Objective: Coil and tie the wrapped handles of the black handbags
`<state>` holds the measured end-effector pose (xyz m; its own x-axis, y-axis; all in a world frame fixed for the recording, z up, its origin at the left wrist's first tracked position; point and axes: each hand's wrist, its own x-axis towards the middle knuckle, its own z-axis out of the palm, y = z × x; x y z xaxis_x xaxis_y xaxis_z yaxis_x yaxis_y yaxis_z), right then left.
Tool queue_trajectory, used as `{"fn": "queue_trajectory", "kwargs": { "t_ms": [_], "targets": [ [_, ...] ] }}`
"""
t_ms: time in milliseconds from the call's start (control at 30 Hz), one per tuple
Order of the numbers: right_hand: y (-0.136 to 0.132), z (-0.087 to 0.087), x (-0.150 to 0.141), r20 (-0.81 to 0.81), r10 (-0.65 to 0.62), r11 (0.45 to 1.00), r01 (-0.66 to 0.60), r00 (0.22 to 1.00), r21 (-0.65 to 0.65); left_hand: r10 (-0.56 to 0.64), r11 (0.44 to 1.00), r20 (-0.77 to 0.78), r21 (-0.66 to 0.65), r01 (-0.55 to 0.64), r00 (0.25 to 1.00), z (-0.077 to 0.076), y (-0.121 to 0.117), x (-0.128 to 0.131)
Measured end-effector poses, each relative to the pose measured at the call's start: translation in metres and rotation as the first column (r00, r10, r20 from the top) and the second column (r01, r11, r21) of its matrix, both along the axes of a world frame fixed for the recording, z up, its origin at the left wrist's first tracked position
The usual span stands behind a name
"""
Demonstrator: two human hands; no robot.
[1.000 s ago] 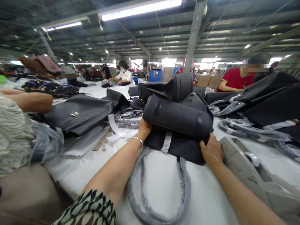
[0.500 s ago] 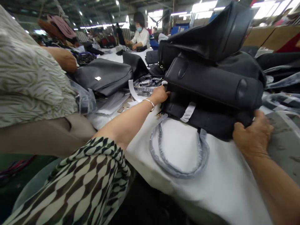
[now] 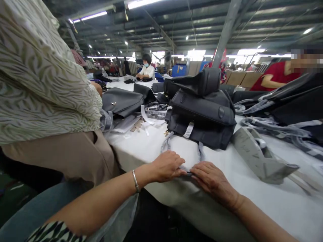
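Note:
A stack of black handbags (image 3: 202, 111) sits on the white table (image 3: 252, 195). The bottom bag's grey wrapped handle loop (image 3: 166, 143) runs toward me. My left hand (image 3: 168, 165) and my right hand (image 3: 210, 178) meet at the near end of that loop by the table edge. Both hands lie with fingers curled down onto the handle, fingertips touching it; the loop's end is hidden beneath them.
A person in a striped top and tan trousers (image 3: 45, 111) stands close at my left. Another black bag (image 3: 123, 101) and paper scraps (image 3: 141, 122) lie at the left. A grey wrapped piece (image 3: 254, 156) and more bags (image 3: 290, 104) lie at the right. Other people work farther back.
Both hands have left the sides of the bag stack and come back to the near end of the handle loop. The view has pulled away from the bags.

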<state>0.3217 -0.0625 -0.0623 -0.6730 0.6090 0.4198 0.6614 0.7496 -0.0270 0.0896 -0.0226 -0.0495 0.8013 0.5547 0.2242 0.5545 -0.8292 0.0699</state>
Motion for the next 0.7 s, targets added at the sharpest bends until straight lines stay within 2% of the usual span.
{"fn": "queue_trajectory", "kwargs": {
  "t_ms": [133, 200, 267, 333, 367, 400, 433, 467, 500, 533, 567, 600, 633, 700],
  "targets": [
    [0.003, 0.005, 0.013, -0.041, -0.094, 0.994, 0.092, 0.995, -0.054, -0.022, 0.988, -0.062, 0.152, 0.032, 0.998, -0.014, 0.000, 0.013],
    [0.013, 0.014, 0.026, -0.139, -0.173, 0.985, 0.168, 0.975, -0.051, -0.059, 0.982, -0.066, 0.178, 0.070, 0.996, -0.018, 0.003, 0.015],
    [0.025, 0.023, 0.042, -0.254, -0.306, 0.952, 0.295, 0.917, -0.083, -0.071, 0.985, -0.017, 0.157, 0.073, 0.997, -0.020, 0.007, 0.012],
    [0.036, 0.030, 0.058, -0.265, -0.484, 0.871, 0.430, 0.834, -0.238, -0.047, 0.995, 0.101, 0.096, 0.038, 0.994, -0.021, 0.010, 0.006],
    [0.039, 0.032, 0.063, -0.221, -0.575, 0.796, 0.477, 0.787, -0.372, -0.020, 0.999, 0.179, 0.052, 0.011, 0.984, -0.020, 0.012, 0.001],
    [0.039, 0.032, 0.065, -0.165, -0.651, 0.690, 0.488, 0.741, -0.535, 0.013, 1.000, 0.255, 0.002, -0.014, 0.967, -0.019, 0.013, -0.003],
    [0.038, 0.032, 0.063, -0.119, -0.704, 0.557, 0.440, 0.700, -0.705, 0.047, 0.998, 0.323, -0.053, -0.031, 0.945, -0.018, 0.014, -0.007],
    [0.035, 0.030, 0.056, -0.107, -0.745, 0.416, 0.332, 0.659, -0.847, 0.081, 0.993, 0.379, -0.114, -0.040, 0.922, -0.017, 0.015, -0.010],
    [0.032, 0.028, 0.047, -0.132, -0.783, 0.294, 0.175, 0.608, -0.940, 0.114, 0.983, 0.422, -0.176, -0.041, 0.899, -0.015, 0.017, -0.013],
    [0.029, 0.026, 0.034, -0.184, -0.818, 0.212, -0.011, 0.545, -0.977, 0.141, 0.972, 0.455, -0.234, -0.034, 0.879, -0.013, 0.018, -0.014],
    [0.027, 0.024, 0.021, -0.252, -0.845, 0.181, -0.191, 0.471, -0.965, 0.159, 0.959, 0.481, -0.283, -0.020, 0.862, -0.011, 0.019, -0.014],
    [0.027, 0.024, 0.006, -0.326, -0.860, 0.190, -0.348, 0.392, -0.918, 0.169, 0.947, 0.501, -0.322, 0.001, 0.849, -0.009, 0.021, -0.014],
    [0.028, 0.024, -0.007, -0.389, -0.870, 0.220, -0.466, 0.304, -0.857, 0.170, 0.937, 0.517, -0.349, 0.025, 0.839, -0.007, 0.022, -0.014],
    [0.035, 0.026, -0.030, -0.467, -0.874, 0.297, -0.611, 0.136, -0.734, 0.153, 0.926, 0.533, -0.372, 0.068, 0.832, -0.002, 0.025, -0.013]
  ]
}}
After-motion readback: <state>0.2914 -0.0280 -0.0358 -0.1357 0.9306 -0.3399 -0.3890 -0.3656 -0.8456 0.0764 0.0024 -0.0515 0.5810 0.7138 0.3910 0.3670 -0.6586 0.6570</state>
